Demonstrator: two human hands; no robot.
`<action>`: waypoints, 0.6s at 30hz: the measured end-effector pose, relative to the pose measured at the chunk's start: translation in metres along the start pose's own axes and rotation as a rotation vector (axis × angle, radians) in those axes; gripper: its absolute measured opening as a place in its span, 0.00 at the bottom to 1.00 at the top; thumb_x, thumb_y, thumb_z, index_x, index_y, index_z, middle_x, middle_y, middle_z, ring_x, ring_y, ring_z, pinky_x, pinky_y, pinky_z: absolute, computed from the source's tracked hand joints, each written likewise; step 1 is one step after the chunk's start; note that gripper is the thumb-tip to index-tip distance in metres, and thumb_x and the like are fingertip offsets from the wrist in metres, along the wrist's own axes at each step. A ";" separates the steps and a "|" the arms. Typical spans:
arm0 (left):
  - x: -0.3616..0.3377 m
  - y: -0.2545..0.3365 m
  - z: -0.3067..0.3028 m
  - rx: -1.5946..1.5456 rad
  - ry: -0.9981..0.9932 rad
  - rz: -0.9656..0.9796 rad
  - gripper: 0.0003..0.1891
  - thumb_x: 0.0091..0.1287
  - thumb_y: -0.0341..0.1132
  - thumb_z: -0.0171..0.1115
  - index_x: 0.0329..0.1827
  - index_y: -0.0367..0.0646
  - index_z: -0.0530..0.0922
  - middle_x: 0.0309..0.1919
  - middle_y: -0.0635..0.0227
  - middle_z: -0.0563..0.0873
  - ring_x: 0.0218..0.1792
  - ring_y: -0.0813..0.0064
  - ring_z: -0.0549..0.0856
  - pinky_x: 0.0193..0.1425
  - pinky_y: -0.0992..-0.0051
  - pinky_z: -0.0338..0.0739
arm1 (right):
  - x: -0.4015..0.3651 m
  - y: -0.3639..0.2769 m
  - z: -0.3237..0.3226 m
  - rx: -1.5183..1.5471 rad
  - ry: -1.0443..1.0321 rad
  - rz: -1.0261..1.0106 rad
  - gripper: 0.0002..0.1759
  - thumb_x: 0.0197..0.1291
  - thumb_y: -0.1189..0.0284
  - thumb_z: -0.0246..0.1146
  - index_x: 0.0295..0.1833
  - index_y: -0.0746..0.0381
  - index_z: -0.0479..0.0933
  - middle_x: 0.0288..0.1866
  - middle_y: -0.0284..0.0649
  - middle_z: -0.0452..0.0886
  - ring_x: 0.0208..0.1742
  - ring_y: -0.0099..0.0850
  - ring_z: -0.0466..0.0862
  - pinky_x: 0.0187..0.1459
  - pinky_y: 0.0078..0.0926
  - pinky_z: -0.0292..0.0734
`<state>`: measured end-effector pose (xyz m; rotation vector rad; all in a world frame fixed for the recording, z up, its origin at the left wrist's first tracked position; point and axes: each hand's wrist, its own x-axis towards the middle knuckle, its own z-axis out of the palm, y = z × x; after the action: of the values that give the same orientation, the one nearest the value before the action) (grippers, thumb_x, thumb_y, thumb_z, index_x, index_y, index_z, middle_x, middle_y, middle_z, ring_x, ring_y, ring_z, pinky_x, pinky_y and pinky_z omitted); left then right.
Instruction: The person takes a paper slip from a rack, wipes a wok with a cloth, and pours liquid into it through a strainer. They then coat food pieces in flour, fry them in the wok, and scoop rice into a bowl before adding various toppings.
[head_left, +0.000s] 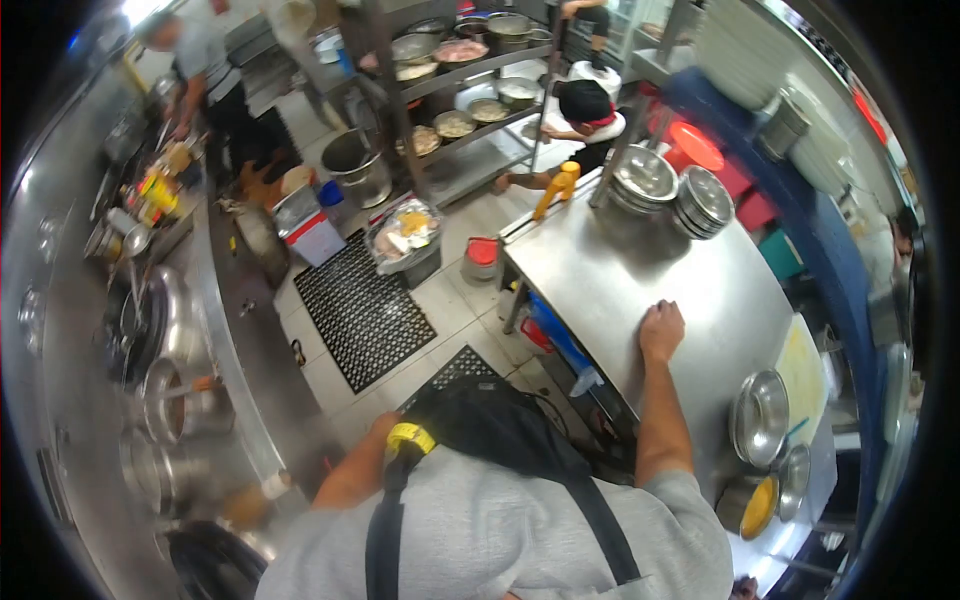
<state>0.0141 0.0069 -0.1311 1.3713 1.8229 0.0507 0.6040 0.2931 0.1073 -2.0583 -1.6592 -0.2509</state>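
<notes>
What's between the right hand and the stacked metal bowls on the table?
In the head view, only bare steel tabletop lies between the right hand and the stacked bowls.

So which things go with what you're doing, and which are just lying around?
Probably the job:
steel table, with the right hand resting on it

Probably just lying around:
stacked metal bowls, untouched
red-topped tub on the floor
black floor mat
</notes>
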 end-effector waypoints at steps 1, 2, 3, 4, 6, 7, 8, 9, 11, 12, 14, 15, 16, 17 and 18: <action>-0.001 0.009 -0.005 -0.001 0.009 0.001 0.18 0.69 0.45 0.58 0.54 0.45 0.84 0.50 0.54 0.88 0.53 0.56 0.87 0.57 0.61 0.80 | 0.005 0.007 -0.007 0.009 -0.022 0.031 0.10 0.66 0.71 0.55 0.42 0.66 0.78 0.45 0.51 0.81 0.51 0.49 0.79 0.54 0.49 0.73; 0.000 0.022 -0.013 0.003 0.022 0.003 0.18 0.69 0.45 0.58 0.54 0.45 0.84 0.50 0.54 0.88 0.53 0.56 0.87 0.57 0.61 0.80 | 0.007 0.015 0.009 0.000 0.146 -0.085 0.07 0.61 0.74 0.55 0.31 0.64 0.73 0.32 0.49 0.77 0.39 0.49 0.78 0.43 0.51 0.72; 0.006 0.031 -0.018 0.005 0.027 -0.005 0.18 0.68 0.45 0.58 0.54 0.45 0.84 0.50 0.54 0.88 0.53 0.56 0.87 0.57 0.61 0.80 | 0.004 0.017 0.007 0.016 0.234 -0.124 0.07 0.59 0.74 0.56 0.29 0.63 0.71 0.31 0.49 0.75 0.37 0.48 0.77 0.41 0.50 0.70; 0.013 0.049 -0.027 0.014 0.037 -0.009 0.18 0.68 0.44 0.58 0.54 0.45 0.84 0.50 0.54 0.88 0.53 0.56 0.87 0.57 0.61 0.80 | 0.007 0.021 0.006 -0.046 0.285 -0.200 0.07 0.57 0.73 0.57 0.28 0.63 0.70 0.31 0.48 0.75 0.37 0.48 0.76 0.40 0.50 0.69; 0.026 0.080 -0.047 0.037 0.065 -0.012 0.18 0.68 0.44 0.58 0.54 0.45 0.84 0.50 0.54 0.88 0.53 0.56 0.87 0.57 0.61 0.80 | 0.006 0.016 -0.011 0.003 0.078 -0.047 0.07 0.61 0.71 0.58 0.38 0.64 0.76 0.41 0.50 0.79 0.47 0.47 0.79 0.52 0.48 0.74; 0.029 0.092 -0.055 0.049 0.081 -0.019 0.18 0.68 0.44 0.58 0.54 0.44 0.84 0.50 0.54 0.88 0.53 0.55 0.87 0.57 0.61 0.80 | 0.003 0.012 -0.010 -0.036 0.127 -0.004 0.10 0.63 0.69 0.58 0.44 0.64 0.77 0.48 0.50 0.79 0.54 0.46 0.78 0.58 0.48 0.71; 0.033 0.103 -0.062 0.057 0.100 -0.022 0.18 0.68 0.44 0.59 0.54 0.44 0.84 0.50 0.54 0.88 0.52 0.55 0.87 0.57 0.61 0.80 | 0.000 0.009 -0.010 -0.058 0.169 0.028 0.14 0.65 0.67 0.58 0.50 0.64 0.78 0.55 0.50 0.78 0.60 0.46 0.76 0.64 0.47 0.68; 0.034 0.111 -0.072 0.070 0.113 -0.023 0.18 0.68 0.44 0.59 0.54 0.44 0.84 0.50 0.54 0.88 0.52 0.55 0.87 0.57 0.61 0.80 | -0.003 0.011 -0.013 -0.039 0.109 0.073 0.16 0.66 0.66 0.58 0.53 0.63 0.77 0.59 0.49 0.76 0.64 0.45 0.74 0.67 0.47 0.65; 0.041 0.124 -0.082 0.077 0.143 -0.018 0.18 0.68 0.44 0.59 0.54 0.44 0.84 0.50 0.54 0.88 0.52 0.55 0.87 0.57 0.61 0.80 | 0.000 0.006 -0.017 0.018 -0.007 0.138 0.20 0.68 0.63 0.58 0.59 0.62 0.76 0.66 0.49 0.73 0.70 0.44 0.69 0.73 0.46 0.59; 0.040 0.129 -0.086 0.077 0.153 -0.023 0.18 0.68 0.44 0.59 0.54 0.44 0.84 0.49 0.54 0.88 0.52 0.55 0.87 0.57 0.60 0.80 | -0.004 0.005 -0.017 0.036 -0.003 0.149 0.20 0.68 0.63 0.58 0.60 0.62 0.76 0.66 0.48 0.73 0.70 0.44 0.69 0.73 0.46 0.59; 0.045 0.145 -0.096 0.085 0.180 -0.013 0.18 0.68 0.43 0.59 0.54 0.44 0.84 0.49 0.53 0.88 0.52 0.55 0.87 0.57 0.60 0.80 | -0.002 0.006 -0.021 0.081 0.005 0.165 0.20 0.68 0.62 0.58 0.60 0.61 0.76 0.66 0.47 0.73 0.70 0.43 0.69 0.73 0.45 0.59; 0.048 0.150 -0.099 0.088 0.183 -0.012 0.18 0.68 0.43 0.59 0.54 0.44 0.84 0.49 0.53 0.88 0.52 0.55 0.87 0.57 0.60 0.80 | -0.002 0.005 -0.022 0.088 0.009 0.175 0.20 0.68 0.62 0.58 0.60 0.61 0.76 0.66 0.47 0.73 0.70 0.43 0.69 0.73 0.45 0.59; 0.050 0.154 -0.102 0.093 0.190 -0.009 0.18 0.68 0.43 0.59 0.54 0.44 0.84 0.49 0.53 0.88 0.52 0.55 0.87 0.57 0.60 0.80 | -0.002 0.004 -0.023 0.094 0.010 0.182 0.19 0.68 0.62 0.58 0.60 0.60 0.77 0.66 0.47 0.73 0.70 0.43 0.69 0.73 0.45 0.59; 0.051 0.157 -0.104 0.089 0.194 -0.008 0.18 0.68 0.43 0.59 0.54 0.44 0.84 0.49 0.53 0.88 0.52 0.55 0.87 0.57 0.60 0.80 | -0.002 0.004 -0.023 0.098 0.007 0.190 0.19 0.68 0.62 0.59 0.59 0.60 0.77 0.66 0.47 0.73 0.70 0.43 0.69 0.73 0.45 0.59; 0.052 0.159 -0.105 0.092 0.198 -0.008 0.18 0.68 0.43 0.59 0.54 0.43 0.84 0.49 0.53 0.88 0.52 0.54 0.87 0.57 0.60 0.80 | -0.001 0.004 -0.024 0.080 -0.005 0.178 0.19 0.68 0.62 0.59 0.59 0.59 0.77 0.66 0.47 0.74 0.70 0.42 0.69 0.72 0.45 0.59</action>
<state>0.0685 0.1578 -0.0157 1.4661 2.0166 0.1030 0.6112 0.2800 0.1263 -2.1310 -1.4533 -0.1172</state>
